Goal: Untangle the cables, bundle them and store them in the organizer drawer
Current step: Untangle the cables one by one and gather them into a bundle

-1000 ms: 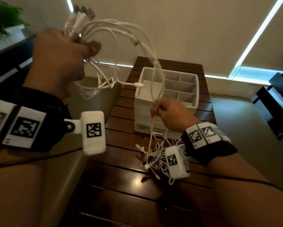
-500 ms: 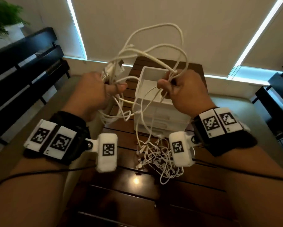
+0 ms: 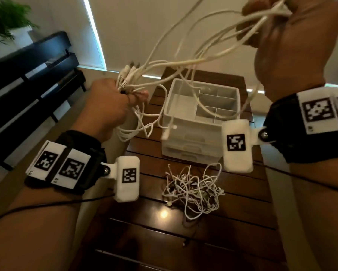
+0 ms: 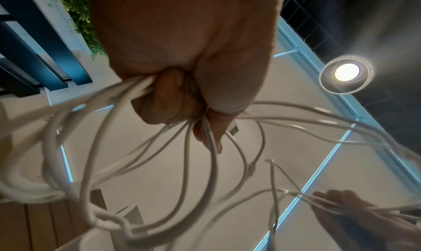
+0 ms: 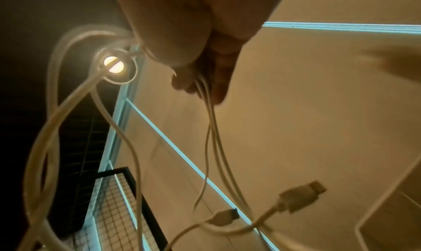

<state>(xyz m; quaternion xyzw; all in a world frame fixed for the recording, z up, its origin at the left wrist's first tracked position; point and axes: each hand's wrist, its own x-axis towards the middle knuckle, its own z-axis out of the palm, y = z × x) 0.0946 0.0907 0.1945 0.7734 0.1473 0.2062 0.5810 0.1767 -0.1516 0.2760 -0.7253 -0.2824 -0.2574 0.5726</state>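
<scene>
My left hand [image 3: 113,102] grips a bunch of white cables [image 3: 176,63] near their plug ends, held left of the white organizer [image 3: 201,112]. In the left wrist view the left hand [image 4: 189,100] has its fingers curled round the white cables [image 4: 187,157]. My right hand [image 3: 293,36] is raised high at the top right and pinches the same strands, stretched between both hands. In the right wrist view thin white cables [image 5: 212,128] hang from the right hand [image 5: 205,78], with two plugs dangling below. A second tangle of thin white cables [image 3: 193,188] lies on the table in front of the organizer.
The organizer stands on a dark slatted wooden table [image 3: 183,241]; it has open top compartments and shut drawers at its front. A dark bench [image 3: 27,75] and a potted plant [image 3: 6,18] are on the left. Window blinds hang behind the table.
My right hand has risen from in front of the organizer to the top right, pulling the cables taut. The left hand has dropped lower, still holding the plug ends.
</scene>
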